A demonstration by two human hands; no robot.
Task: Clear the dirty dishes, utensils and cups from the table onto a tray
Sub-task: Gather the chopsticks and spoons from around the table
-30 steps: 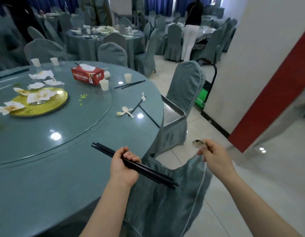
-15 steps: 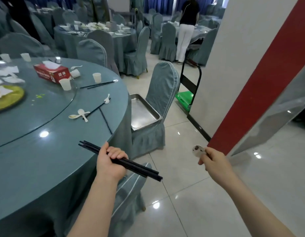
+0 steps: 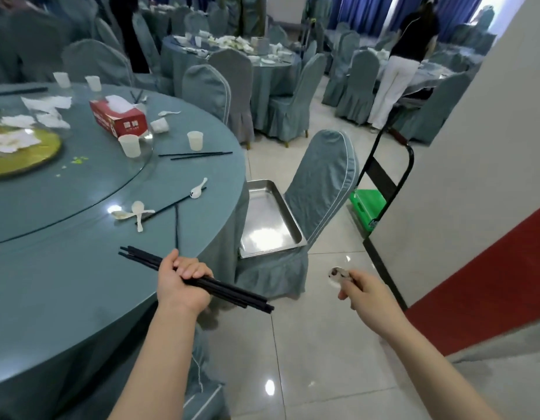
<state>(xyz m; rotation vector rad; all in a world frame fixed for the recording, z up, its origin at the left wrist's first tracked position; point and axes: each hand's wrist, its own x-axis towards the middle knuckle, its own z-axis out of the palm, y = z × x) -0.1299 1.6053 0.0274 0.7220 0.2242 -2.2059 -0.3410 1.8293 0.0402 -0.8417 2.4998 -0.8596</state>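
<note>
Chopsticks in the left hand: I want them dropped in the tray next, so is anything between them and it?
Nothing visible. The chopsticks in the left hand face open air toward the tray on the chair; the tray looks empty.

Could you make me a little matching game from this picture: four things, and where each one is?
Things:
1. bundle of black chopsticks
2. metal tray
3. red tissue box
4. dirty spoon

Places:
A. on the seat of a covered chair
B. in the right hand
C. on the round table
D. in the left hand

Pairs: 1-D, 2-A, 3-C, 4-B
</note>
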